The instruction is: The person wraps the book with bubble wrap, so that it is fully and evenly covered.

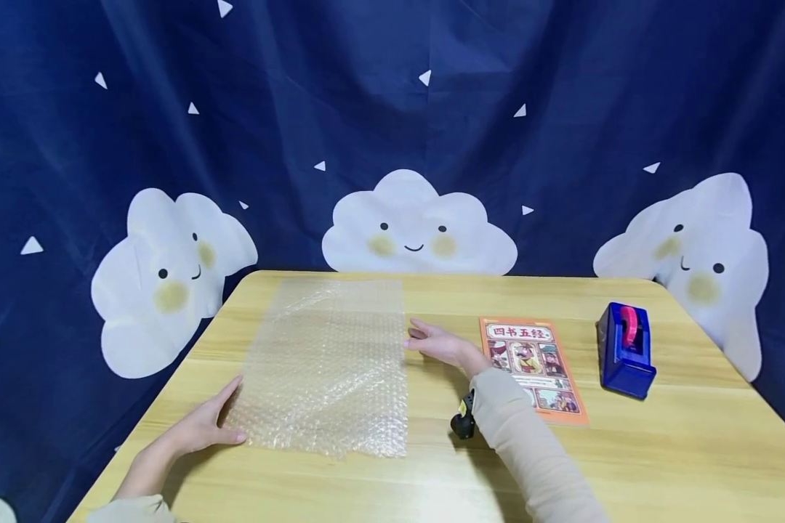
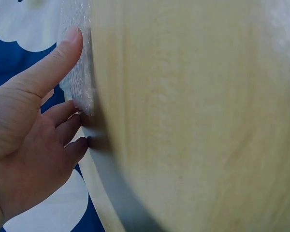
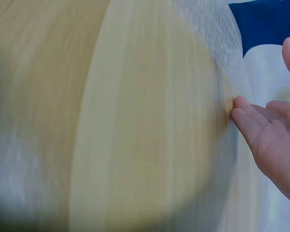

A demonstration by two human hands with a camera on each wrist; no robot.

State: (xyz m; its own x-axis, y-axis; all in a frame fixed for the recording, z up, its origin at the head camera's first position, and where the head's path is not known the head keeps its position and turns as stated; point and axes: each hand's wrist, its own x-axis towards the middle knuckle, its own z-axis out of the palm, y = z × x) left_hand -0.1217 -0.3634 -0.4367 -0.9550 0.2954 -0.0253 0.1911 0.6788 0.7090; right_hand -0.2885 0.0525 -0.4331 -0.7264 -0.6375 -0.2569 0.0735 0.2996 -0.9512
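A clear sheet of bubble wrap [image 1: 330,363] lies flat on the wooden table, left of centre in the head view. At its lower left corner is my left hand [image 1: 199,425], thumb and fingers spread apart along the edge. The left wrist view has the thumb over a strip of the bubble wrap [image 2: 79,72], with the other fingertips low by the table. My right hand [image 1: 441,343] is beside the sheet's right edge, fingers extended and fingertips right at it. In the right wrist view the fingertips of that hand [image 3: 275,135] are down at the tabletop and the thumb is raised.
An orange-bordered illustrated book [image 1: 530,363] lies to the right, partly behind the right forearm. Farther right stands a blue tape dispenser [image 1: 628,352] with a pink roll of tape [image 1: 629,327]. A dark blue curtain [image 1: 392,109] with cloud faces hangs behind the table [image 1: 693,450].
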